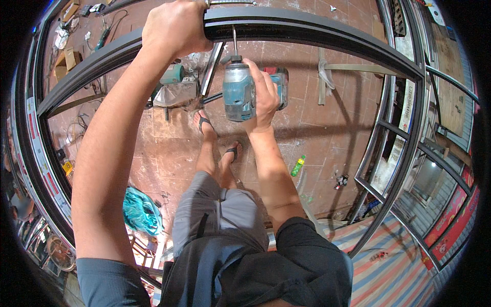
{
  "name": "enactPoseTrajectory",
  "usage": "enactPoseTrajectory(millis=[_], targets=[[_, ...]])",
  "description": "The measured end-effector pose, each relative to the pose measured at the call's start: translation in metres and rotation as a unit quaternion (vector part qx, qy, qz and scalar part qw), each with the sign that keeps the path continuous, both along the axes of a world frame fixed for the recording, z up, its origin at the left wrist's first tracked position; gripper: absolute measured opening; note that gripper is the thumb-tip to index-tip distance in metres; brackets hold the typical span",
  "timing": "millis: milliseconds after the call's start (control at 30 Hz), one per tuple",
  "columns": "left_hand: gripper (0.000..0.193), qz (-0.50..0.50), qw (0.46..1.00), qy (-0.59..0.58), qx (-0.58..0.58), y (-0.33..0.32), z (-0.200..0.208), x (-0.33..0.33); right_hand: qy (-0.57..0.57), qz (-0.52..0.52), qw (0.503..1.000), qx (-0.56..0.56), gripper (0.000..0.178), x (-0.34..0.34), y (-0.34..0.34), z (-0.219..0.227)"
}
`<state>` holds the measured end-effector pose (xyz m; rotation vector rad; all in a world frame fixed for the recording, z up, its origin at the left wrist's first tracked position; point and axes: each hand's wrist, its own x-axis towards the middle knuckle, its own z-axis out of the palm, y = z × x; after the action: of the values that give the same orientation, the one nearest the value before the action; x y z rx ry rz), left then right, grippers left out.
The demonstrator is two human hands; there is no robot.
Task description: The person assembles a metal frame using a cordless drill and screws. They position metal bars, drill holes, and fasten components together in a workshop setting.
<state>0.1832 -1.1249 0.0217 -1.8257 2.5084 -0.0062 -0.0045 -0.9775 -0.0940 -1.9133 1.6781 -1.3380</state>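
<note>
My right hand (263, 97) is closed round the grip of a teal cordless impact driver (239, 94) with a red-and-black battery at its base. A long thin bit (235, 41) reaches from its chuck to the near side of a dark metal frame bar (307, 31); whether a screw sits at its tip I cannot make out. Over the same bar, left of the bit, my left hand (175, 28) is closed with its knuckles up. A silvery threaded rod or long screw (231, 2) shows just beyond that hand; the fingertips are hidden.
Dark frame members (409, 138) surround me at left and right. Below, a teal-and-grey power machine (176, 89) stands on the tiled floor. A green bottle (297, 166), a teal bag (141, 211), cardboard boxes (65, 62) and a striped sheet (394, 250) lie around.
</note>
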Motion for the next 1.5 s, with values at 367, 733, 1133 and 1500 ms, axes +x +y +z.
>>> enactPoseTrajectory(millis=[367, 733, 1133, 1500], targets=[[0.061, 0.001, 1.0, 0.01, -0.011, 0.002, -0.006, 0.002, -0.003, 0.001, 1.0, 0.002, 0.058, 0.0, -0.002, -0.003], [0.063, 0.005, 1.0, -0.004, -0.01, 0.0, -0.006, 0.002, -0.003, 0.01, 1.0, 0.019, 0.057, 0.001, -0.004, 0.004], [0.061, -0.008, 1.0, 0.011, -0.02, 0.001, -0.009, 0.004, 0.018, -0.004, 1.0, 0.013, 0.054, -0.001, -0.006, -0.001], [0.06, -0.001, 1.0, 0.007, -0.014, 0.0, -0.01, 0.004, 0.051, -0.002, 0.999, 0.005, 0.05, -0.009, -0.01, -0.004]])
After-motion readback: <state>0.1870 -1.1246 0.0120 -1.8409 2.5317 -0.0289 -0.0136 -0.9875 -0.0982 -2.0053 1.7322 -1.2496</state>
